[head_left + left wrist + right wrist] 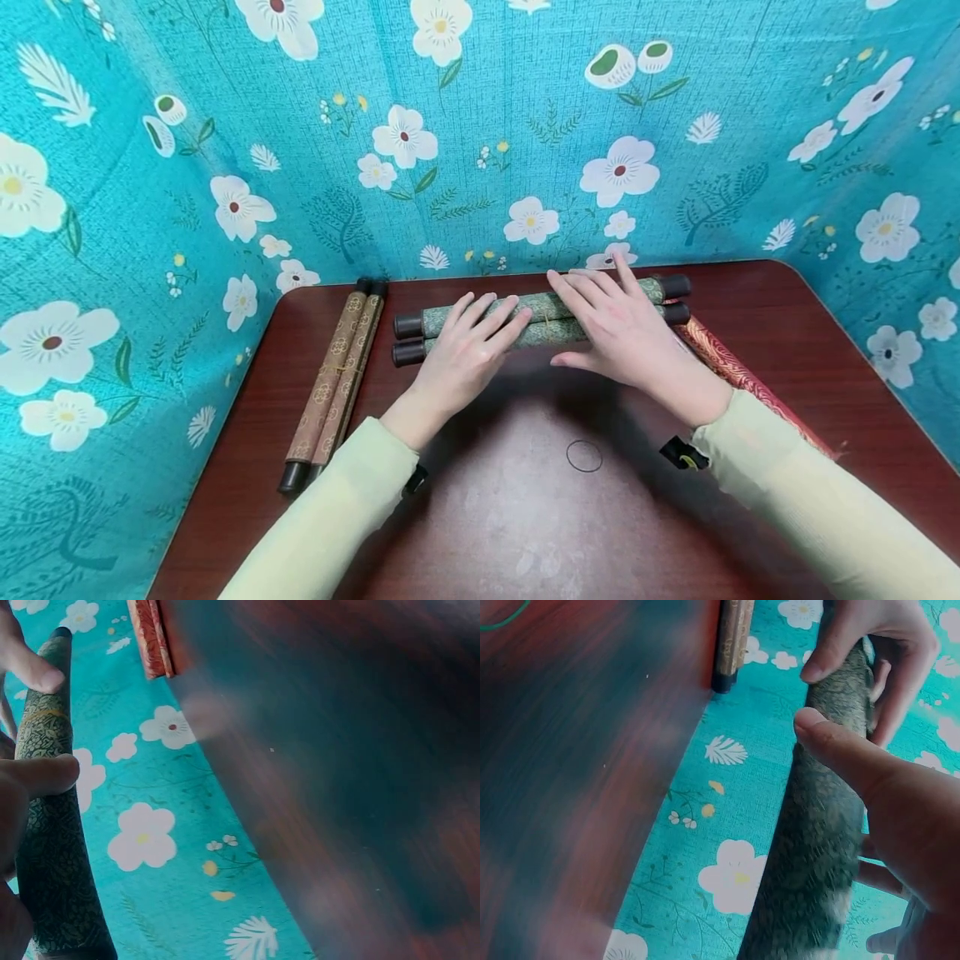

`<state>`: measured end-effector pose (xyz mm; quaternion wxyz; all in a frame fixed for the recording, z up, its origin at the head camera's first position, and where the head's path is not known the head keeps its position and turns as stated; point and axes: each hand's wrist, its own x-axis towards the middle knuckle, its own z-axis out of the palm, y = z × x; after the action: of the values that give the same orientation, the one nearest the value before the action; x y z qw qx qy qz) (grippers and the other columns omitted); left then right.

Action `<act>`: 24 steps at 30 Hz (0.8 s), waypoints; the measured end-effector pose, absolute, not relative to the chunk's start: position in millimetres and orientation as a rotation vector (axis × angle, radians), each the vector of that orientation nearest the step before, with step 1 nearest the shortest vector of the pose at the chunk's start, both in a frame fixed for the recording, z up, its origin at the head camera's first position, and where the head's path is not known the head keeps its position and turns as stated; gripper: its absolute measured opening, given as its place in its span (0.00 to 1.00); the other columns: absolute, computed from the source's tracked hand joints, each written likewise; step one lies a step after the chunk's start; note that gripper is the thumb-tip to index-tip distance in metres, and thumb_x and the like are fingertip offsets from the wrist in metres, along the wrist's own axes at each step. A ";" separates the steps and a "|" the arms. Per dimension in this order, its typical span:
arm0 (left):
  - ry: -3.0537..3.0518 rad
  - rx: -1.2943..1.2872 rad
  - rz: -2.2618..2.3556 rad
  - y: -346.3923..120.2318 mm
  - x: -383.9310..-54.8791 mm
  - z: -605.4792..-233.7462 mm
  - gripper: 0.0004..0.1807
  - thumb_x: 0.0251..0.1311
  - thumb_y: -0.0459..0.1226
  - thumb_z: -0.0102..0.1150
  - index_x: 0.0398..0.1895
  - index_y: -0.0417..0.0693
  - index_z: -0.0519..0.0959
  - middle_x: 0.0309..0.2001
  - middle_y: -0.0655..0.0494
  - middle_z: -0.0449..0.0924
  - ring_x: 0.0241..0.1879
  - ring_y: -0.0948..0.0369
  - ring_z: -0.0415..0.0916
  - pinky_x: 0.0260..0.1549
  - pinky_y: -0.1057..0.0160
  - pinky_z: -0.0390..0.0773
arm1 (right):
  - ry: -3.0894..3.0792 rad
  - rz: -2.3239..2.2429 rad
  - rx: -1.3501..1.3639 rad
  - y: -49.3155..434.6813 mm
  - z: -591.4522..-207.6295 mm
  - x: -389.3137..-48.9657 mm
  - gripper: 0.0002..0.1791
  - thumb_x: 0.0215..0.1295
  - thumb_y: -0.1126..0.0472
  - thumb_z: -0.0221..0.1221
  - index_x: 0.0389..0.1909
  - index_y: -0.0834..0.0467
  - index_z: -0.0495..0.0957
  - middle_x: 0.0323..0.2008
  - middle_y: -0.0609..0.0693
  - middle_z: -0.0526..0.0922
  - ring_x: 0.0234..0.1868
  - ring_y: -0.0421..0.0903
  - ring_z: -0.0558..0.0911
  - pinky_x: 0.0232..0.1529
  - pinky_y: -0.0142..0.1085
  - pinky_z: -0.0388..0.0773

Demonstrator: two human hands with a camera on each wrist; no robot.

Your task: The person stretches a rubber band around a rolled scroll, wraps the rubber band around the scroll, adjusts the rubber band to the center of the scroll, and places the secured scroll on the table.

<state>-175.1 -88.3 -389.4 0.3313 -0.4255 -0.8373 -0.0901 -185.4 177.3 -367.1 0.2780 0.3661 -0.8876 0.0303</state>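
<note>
A green patterned scroll (536, 331) with dark end knobs, rolled into two side-by-side rolls and tied with a thin yellow band, lies near the table's back edge. My left hand (468, 350) rests across its left half, fingers loosely extended over the rolls. In the right wrist view, the left thumb (819, 669) touches its near side. On the right half lies my right hand (611, 321), fingers spread and nearly straight, index finger lifted. The right thumb (814, 724) lies along the scroll's near side in the right wrist view. My hands cover parts of both rolls.
A brown patterned scroll (333, 375) lies at the left, slanting toward me. At the right, a red and gold scroll (738, 367) is partly hidden by my right arm. A thin dark ring (584, 456) lies mid-table. Blue flowered cloth (480, 167) surrounds the table's back and sides.
</note>
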 end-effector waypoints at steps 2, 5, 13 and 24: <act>-2.239 -1.100 -0.283 -90.8 -176.3 -391.5 0.37 0.53 0.33 0.84 0.68 0.46 0.81 0.67 0.45 0.82 0.64 0.43 0.78 0.67 0.37 0.75 | -2.372 0.073 0.974 180.7 -366.6 -184.0 0.67 0.38 0.32 0.84 0.76 0.65 0.70 0.63 0.64 0.82 0.66 0.64 0.77 0.80 0.67 0.50; -2.316 -1.067 -0.332 -93.2 -177.3 -394.2 0.38 0.53 0.35 0.84 0.70 0.46 0.80 0.68 0.44 0.81 0.65 0.43 0.78 0.67 0.37 0.74 | -2.368 0.076 0.960 185.0 -366.3 -181.5 0.66 0.39 0.33 0.84 0.76 0.64 0.70 0.63 0.63 0.82 0.66 0.64 0.77 0.80 0.68 0.49; -2.460 -0.954 -0.440 -100.1 -181.7 -401.6 0.38 0.56 0.35 0.82 0.71 0.45 0.79 0.68 0.42 0.81 0.64 0.42 0.79 0.68 0.40 0.74 | -2.376 0.110 0.945 195.4 -369.9 -178.8 0.64 0.39 0.34 0.84 0.74 0.64 0.72 0.63 0.62 0.81 0.65 0.63 0.78 0.78 0.70 0.51; -2.656 -0.592 -0.619 -124.5 -185.2 -410.2 0.36 0.58 0.38 0.82 0.71 0.46 0.80 0.68 0.44 0.81 0.65 0.43 0.80 0.64 0.43 0.79 | -2.453 0.138 0.937 212.7 -386.8 -170.7 0.60 0.43 0.34 0.81 0.73 0.64 0.74 0.60 0.64 0.81 0.63 0.65 0.78 0.74 0.74 0.54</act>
<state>-185.2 -124.5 -410.2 0.1744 -0.2089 -0.9371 -0.2184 -170.7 212.7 -386.8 0.2534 0.3449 -0.9024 0.0506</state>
